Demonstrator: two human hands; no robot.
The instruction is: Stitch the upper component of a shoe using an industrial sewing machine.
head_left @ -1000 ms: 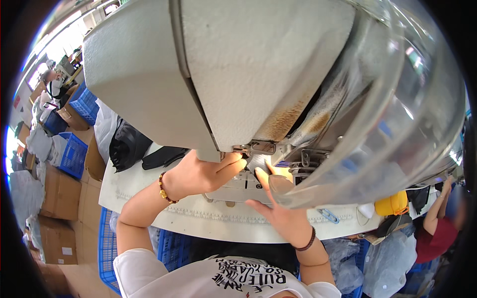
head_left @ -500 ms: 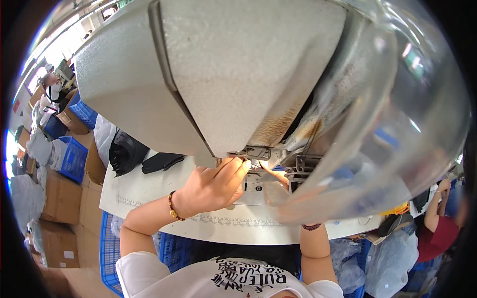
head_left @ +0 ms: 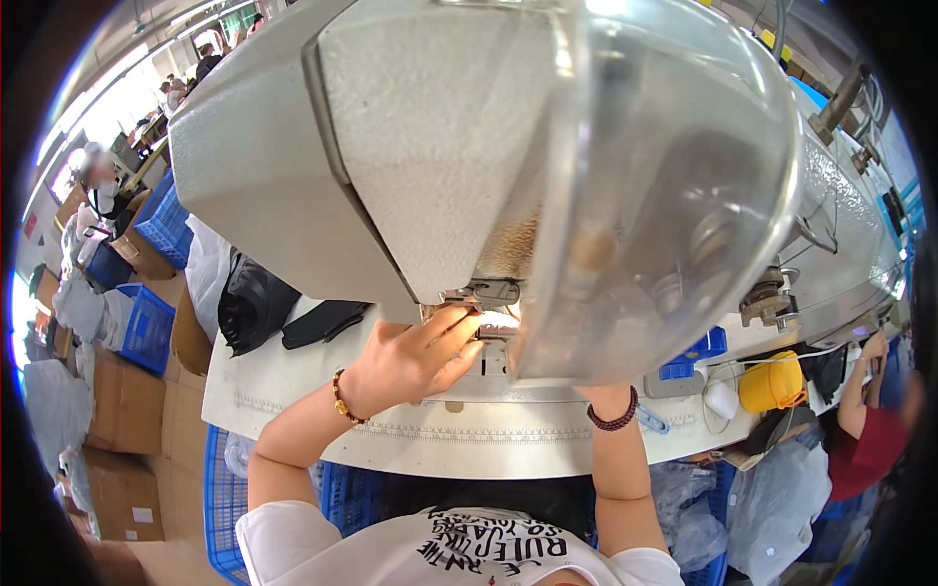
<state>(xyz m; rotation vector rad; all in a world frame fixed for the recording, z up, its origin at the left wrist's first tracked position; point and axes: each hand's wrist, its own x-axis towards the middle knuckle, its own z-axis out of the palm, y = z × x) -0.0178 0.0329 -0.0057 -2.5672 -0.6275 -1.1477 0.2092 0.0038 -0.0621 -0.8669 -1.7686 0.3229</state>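
Observation:
A grey sewing machine head (head_left: 401, 146) rises in front of me, with a clear plastic cover (head_left: 674, 195) on its right side. My left hand (head_left: 415, 359) is at the needle area beneath the head, its fingers bent and close together. Whatever they pinch is too small or hidden to make out. Beside it is the metal presser and needle bar (head_left: 481, 293), lit from below. My right hand (head_left: 608, 396) reaches up behind the clear cover; only the wrist side shows, and its fingers are hidden.
On the white table (head_left: 391, 444) lie black pieces (head_left: 324, 322) at the left. A yellow container (head_left: 770, 383) and a blue box (head_left: 696, 354) stand at the right. Blue crates (head_left: 223, 498), cardboard boxes (head_left: 127, 400) and plastic bags (head_left: 772, 508) surround the table. Another person (head_left: 865, 449) is at the far right.
My view has shifted, so the clear cover appears sharper and now hides the right fingers that showed by the needle. The left hand stays at the needle area, its fingers slightly shifted.

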